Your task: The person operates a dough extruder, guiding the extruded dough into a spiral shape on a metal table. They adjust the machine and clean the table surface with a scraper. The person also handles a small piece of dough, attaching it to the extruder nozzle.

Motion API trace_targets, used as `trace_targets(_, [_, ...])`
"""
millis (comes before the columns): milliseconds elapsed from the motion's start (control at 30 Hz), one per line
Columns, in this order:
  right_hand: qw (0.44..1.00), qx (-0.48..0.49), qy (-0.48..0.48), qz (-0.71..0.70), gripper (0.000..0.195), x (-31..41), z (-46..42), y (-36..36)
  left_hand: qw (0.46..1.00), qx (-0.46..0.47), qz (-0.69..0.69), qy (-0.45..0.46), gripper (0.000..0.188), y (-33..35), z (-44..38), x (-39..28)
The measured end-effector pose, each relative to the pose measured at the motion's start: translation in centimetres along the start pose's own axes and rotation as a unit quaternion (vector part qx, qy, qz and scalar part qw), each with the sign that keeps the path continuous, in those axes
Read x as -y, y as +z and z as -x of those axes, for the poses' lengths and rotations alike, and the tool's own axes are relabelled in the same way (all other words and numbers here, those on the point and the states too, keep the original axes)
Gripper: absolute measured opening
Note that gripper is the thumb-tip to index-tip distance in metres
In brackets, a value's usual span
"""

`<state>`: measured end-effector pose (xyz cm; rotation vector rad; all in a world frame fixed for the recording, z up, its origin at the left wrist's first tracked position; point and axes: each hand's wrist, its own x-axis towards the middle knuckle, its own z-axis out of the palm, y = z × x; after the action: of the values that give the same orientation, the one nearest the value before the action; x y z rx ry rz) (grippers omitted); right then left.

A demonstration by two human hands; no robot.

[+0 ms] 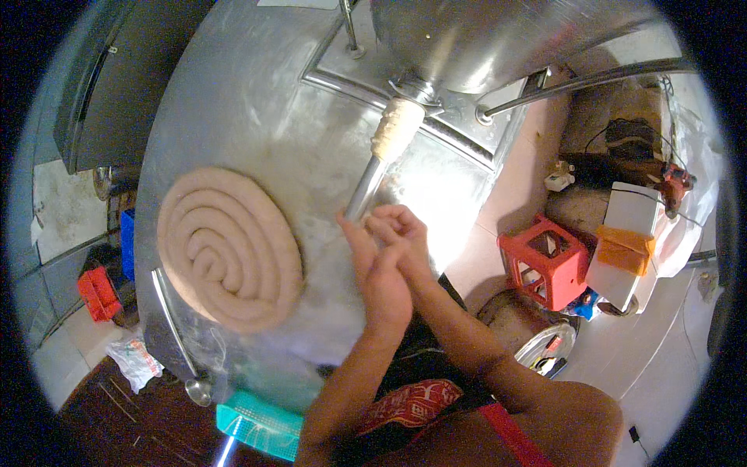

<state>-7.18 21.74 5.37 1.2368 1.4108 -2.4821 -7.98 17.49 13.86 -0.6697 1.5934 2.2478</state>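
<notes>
My left hand (379, 274) and my right hand (405, 233) meet at the lower end of a metal tube (367, 185), fingers bent around its tip; how firmly they hold it is hard to see. Pale casing (398, 129) is bunched around the tube's upper part. Above, the tube joins a clamp (417, 90) at the outlet of a large steel vessel (484, 41). To the left of my hands, a long pale pink filled sausage coil (233, 251) lies flat in a spiral on the steel table (257, 128).
A metal ladle (175, 324) lies along the table's left edge, above a green plastic basket (262, 426). A red plastic stool (545, 262) and a white box with an orange cloth (627, 245) stand on the right. A plastic bag (135, 362) lies at lower left.
</notes>
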Motion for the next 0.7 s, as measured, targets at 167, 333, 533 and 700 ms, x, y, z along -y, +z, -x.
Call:
trace_targets(167, [1.000, 0.003, -0.023, 0.021, 0.018, 0.8, 0.5, 0.5, 1.000, 0.004, -0.010, -0.004, 0.096, -0.2, 0.3, 0.1])
trace_targets(333, [0.999, 0.015, -0.032, 0.038, 0.022, 2.0, 1.3, 1.0, 0.996, 0.016, -0.089, -0.005, 0.096, -1.0, 0.4, 0.5])
trace_targets(533, [1.000, -0.008, 0.029, 0.008, 0.020, 2.1, 2.3, 1.5, 0.965, 0.046, -0.258, 0.009, 0.094, -2.4, -0.3, 0.9])
trace_targets(700, [0.978, 0.067, 0.120, -0.160, 0.020, 1.9, 3.1, 2.2, 0.903, 0.073, -0.417, 0.070, 0.094, -3.5, -0.3, -0.2])
